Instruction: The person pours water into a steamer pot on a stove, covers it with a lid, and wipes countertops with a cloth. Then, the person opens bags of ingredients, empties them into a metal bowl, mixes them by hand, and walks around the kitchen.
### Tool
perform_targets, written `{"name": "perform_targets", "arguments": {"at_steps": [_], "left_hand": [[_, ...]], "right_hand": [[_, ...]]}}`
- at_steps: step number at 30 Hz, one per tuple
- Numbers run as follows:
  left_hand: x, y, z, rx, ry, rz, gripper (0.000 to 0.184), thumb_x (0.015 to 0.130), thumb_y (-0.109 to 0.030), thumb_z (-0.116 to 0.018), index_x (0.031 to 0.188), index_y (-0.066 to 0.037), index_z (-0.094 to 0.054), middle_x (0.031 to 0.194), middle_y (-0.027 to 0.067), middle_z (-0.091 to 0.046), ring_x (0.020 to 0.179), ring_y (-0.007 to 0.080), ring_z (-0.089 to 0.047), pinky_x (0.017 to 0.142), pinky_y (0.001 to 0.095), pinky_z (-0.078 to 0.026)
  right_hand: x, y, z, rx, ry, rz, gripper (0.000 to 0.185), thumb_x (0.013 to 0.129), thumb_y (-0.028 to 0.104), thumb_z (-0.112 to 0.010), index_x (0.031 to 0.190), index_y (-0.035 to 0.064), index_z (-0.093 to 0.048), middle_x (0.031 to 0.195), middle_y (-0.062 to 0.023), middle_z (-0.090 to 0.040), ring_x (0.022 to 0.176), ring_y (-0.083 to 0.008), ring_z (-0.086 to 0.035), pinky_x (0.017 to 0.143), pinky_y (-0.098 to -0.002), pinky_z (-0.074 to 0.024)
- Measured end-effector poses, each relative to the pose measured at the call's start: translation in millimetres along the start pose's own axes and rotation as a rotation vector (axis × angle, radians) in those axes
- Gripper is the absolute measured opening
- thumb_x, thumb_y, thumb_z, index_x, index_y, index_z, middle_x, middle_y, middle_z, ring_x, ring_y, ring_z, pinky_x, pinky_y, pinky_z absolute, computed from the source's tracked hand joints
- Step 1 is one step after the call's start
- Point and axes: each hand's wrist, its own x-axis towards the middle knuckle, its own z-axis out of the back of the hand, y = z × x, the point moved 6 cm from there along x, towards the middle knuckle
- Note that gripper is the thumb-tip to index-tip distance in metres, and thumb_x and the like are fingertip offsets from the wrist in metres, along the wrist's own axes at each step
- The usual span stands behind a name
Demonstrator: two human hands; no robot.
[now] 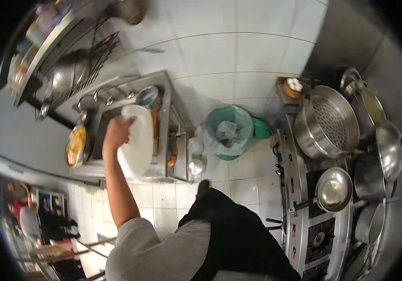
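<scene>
My left hand is closed on the near-left edge of a white plastic tub. The tub is long with rounded ends and hangs tilted over the steel counter. Part of the fingers is hidden against it. Just beyond the tub, a small metal pan rests on the counter. To the left of my hand stands a pan with yellowish food. My right hand is not in view.
A green bin with a plastic liner stands on the floor ahead. On the right is a stove with a large steamer pot and a frying pan. A shelf juts out upper left. People stand at far left.
</scene>
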Motion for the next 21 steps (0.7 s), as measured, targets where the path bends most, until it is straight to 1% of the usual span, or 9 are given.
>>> {"name": "perform_targets", "arguments": {"at_steps": [5, 7, 9, 12, 13, 14, 17, 18, 21], "left_hand": [[-17, 136, 111, -0.318, -0.594, 0.081, 0.024, 0.086, -0.023, -0.061, 0.085, 0.001, -0.057, 0.06, 0.0042, -0.054, 0.051, 0.0101, -0.051, 0.046, 0.0243, -0.041], [0, 206, 123, -0.435, -0.632, 0.121, 0.024, 0.087, -0.023, -0.059, 0.09, 0.001, -0.057, 0.069, 0.0032, -0.057, 0.058, 0.0096, -0.053, 0.052, 0.0243, -0.043], [19, 250, 128, -0.606, -0.689, -0.014, 0.023, 0.088, -0.023, -0.059, 0.09, 0.0, -0.058, 0.073, 0.0016, -0.058, 0.063, 0.0089, -0.053, 0.056, 0.0236, -0.042], [69, 340, 110, -0.411, -0.762, 0.012, 0.021, 0.088, -0.022, -0.059, 0.083, -0.002, -0.059, 0.069, 0.0007, -0.056, 0.063, 0.0069, -0.045, 0.057, 0.0225, -0.036], [90, 379, 97, -0.315, -0.744, 0.04, 0.023, 0.087, -0.021, -0.061, 0.081, 0.002, -0.058, 0.068, 0.0023, -0.058, 0.062, 0.0087, -0.044, 0.056, 0.0251, -0.037], [92, 361, 81, -0.37, -0.719, 0.028, 0.024, 0.084, -0.018, -0.063, 0.083, 0.005, -0.057, 0.071, 0.0078, -0.061, 0.065, 0.0122, -0.048, 0.058, 0.0298, -0.041], [124, 419, 40, -0.131, -0.672, 0.219, 0.027, 0.081, -0.014, -0.064, 0.094, 0.008, -0.059, 0.087, 0.0223, -0.064, 0.083, 0.0329, -0.062, 0.073, 0.0383, -0.045], [133, 449, 26, -0.103, -0.682, 0.336, 0.028, 0.08, -0.016, -0.065, 0.093, 0.008, -0.059, 0.09, 0.0242, -0.063, 0.089, 0.036, -0.061, 0.076, 0.0388, -0.046], [143, 497, -9, -0.187, -0.766, 0.569, 0.035, 0.08, -0.02, -0.066, 0.098, 0.008, -0.058, 0.094, 0.0268, -0.062, 0.092, 0.0382, -0.06, 0.079, 0.0421, -0.045]], "right_hand": [[11, 65, -29, -0.134, 0.074, -0.03, 0.016, 0.086, 0.02, -0.053, 0.095, 0.0076, -0.056, 0.081, -0.0095, -0.06, 0.069, -0.0202, -0.06, 0.059, -0.0326, -0.0498], [18, 90, -53, -0.176, 0.101, -0.039, 0.015, 0.087, 0.02, -0.052, 0.094, 0.0079, -0.056, 0.081, -0.0089, -0.06, 0.068, -0.0194, -0.059, 0.059, -0.0319, -0.0493], [24, 115, -80, -0.208, 0.121, -0.047, 0.014, 0.087, 0.02, -0.052, 0.093, 0.0082, -0.056, 0.08, -0.0083, -0.059, 0.068, -0.0186, -0.058, 0.059, -0.0312, -0.0488], [31, 149, -127, -0.22, 0.143, -0.076, 0.013, 0.087, 0.02, -0.051, 0.092, 0.0087, -0.056, 0.079, -0.0074, -0.058, 0.066, -0.0174, -0.057, 0.058, -0.03, -0.0482], [30, 157, -141, -0.204, 0.144, -0.091, 0.013, 0.087, 0.02, -0.051, 0.091, 0.0089, -0.056, 0.078, -0.0071, -0.058, 0.066, -0.017, -0.057, 0.058, -0.0297, -0.0479], [34, 164, -155, -0.208, 0.157, -0.103, 0.013, 0.087, 0.02, -0.051, 0.091, 0.0091, -0.056, 0.078, -0.0068, -0.058, 0.066, -0.0166, -0.057, 0.058, -0.0293, -0.0477], [60, 172, -178, -0.345, 0.324, -0.122, 0.016, 0.088, 0.022, -0.05, 0.094, 0.0076, -0.055, 0.077, -0.0067, -0.057, 0.061, -0.0166, -0.054, 0.059, -0.0312, -0.0472], [31, 190, -202, -0.456, 0.045, -0.093, 0.021, 0.089, 0.022, -0.046, 0.098, 0.0046, -0.053, 0.079, -0.008, -0.059, 0.063, -0.0177, -0.056, 0.059, -0.0315, -0.0477], [0, 188, -224, -0.462, 0.109, -0.109, 0.029, 0.092, 0.025, -0.04, 0.104, 0.0014, -0.051, 0.087, -0.0138, -0.059, 0.073, -0.021, -0.059, 0.061, -0.0315, -0.0483]]}}
